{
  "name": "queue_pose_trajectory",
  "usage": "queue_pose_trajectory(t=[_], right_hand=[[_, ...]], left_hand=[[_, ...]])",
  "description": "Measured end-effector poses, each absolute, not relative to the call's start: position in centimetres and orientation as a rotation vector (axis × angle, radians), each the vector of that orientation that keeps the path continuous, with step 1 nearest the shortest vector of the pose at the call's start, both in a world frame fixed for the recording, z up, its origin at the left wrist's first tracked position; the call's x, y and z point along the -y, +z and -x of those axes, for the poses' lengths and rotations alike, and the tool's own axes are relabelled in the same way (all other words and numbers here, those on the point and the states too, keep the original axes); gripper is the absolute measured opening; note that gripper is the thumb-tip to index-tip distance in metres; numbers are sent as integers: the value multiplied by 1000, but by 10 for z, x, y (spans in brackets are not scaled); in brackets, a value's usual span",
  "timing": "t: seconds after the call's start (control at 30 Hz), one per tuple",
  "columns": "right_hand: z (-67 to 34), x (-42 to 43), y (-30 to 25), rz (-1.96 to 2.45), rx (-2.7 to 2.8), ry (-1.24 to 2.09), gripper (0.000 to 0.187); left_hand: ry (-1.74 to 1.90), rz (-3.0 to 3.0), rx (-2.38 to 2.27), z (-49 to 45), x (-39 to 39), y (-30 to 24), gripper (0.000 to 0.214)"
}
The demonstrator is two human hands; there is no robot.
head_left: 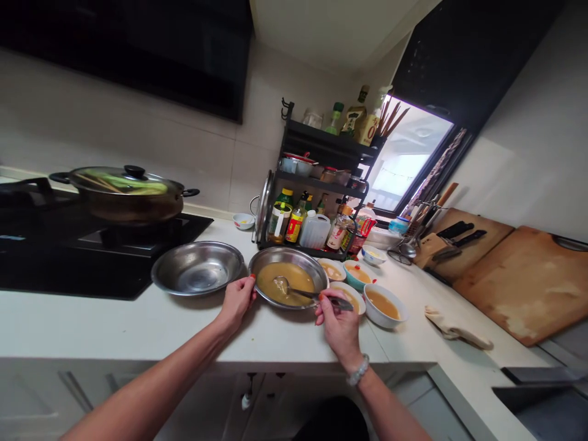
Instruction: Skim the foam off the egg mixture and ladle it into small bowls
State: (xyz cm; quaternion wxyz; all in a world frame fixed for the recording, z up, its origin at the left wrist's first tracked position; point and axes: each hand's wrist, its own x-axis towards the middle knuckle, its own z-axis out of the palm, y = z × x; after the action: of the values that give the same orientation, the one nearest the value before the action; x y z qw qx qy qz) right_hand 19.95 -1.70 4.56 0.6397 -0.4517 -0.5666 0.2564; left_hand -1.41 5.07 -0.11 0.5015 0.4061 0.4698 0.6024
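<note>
White kitchen counter [184, 340] stretches beneath two bare forearms, where a left hand [237, 301] rests its fingers against the near left edge of a large metal bowl [287, 252]; its fingers are curled, though whether they pinch the rim cannot be told. Across from it, the right hand [337, 315], a bracelet [359, 370] at its wrist, pinches the handle of a spoon [301, 293], whose head dips into cloudy yellow-brown liquid [271, 274]. The bowl sits on the counter between the two hands, and the step under way looks like stirring or scooping. If a portion is being lifted, the move calls for a level spoon and a steady bowl, since a tilt could spill liquid onto the counter. Grouped just to the right stand four small bowls [388, 323] holding similar liquid, while a second metal bowl [184, 269] sits to the left, near the stove [110, 278]. Beyond, a lidded pot [133, 208] stands on the stove, and a black rack [321, 182] crowded with bottles [294, 225] backs the work. Farther off, a bright window [413, 147] lights the corner.
</note>
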Motion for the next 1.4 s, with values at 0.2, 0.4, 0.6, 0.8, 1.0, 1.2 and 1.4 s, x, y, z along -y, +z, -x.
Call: queue_pose_trajectory(t=[0.2, 0.4, 0.6, 0.8, 1.0, 1.2, 1.4], right_hand=[[-203, 9, 52, 1033, 954, 757, 34], [-219, 10, 61, 1004, 871, 764, 41], [-228, 19, 69, 1056, 913, 656, 41], [-237, 23, 69, 1119, 1030, 516, 41], [-242, 22, 68, 1099, 1034, 480, 42], [-240, 22, 67, 1072, 997, 499, 43], [-240, 19, 68, 1016, 877, 608, 40]], left_hand=[[1449, -983, -1148, 14, -51, 0, 40], [1456, -985, -1146, 14, -49, 1, 40], [1455, -976, -1155, 15, -50, -1, 41], [1447, -974, -1143, 15, -50, -2, 41], [1459, -968, -1139, 14, -49, 2, 41], [1459, -987, -1149, 15, -49, 1, 42], [1455, -978, -1142, 15, -50, -1, 41]])
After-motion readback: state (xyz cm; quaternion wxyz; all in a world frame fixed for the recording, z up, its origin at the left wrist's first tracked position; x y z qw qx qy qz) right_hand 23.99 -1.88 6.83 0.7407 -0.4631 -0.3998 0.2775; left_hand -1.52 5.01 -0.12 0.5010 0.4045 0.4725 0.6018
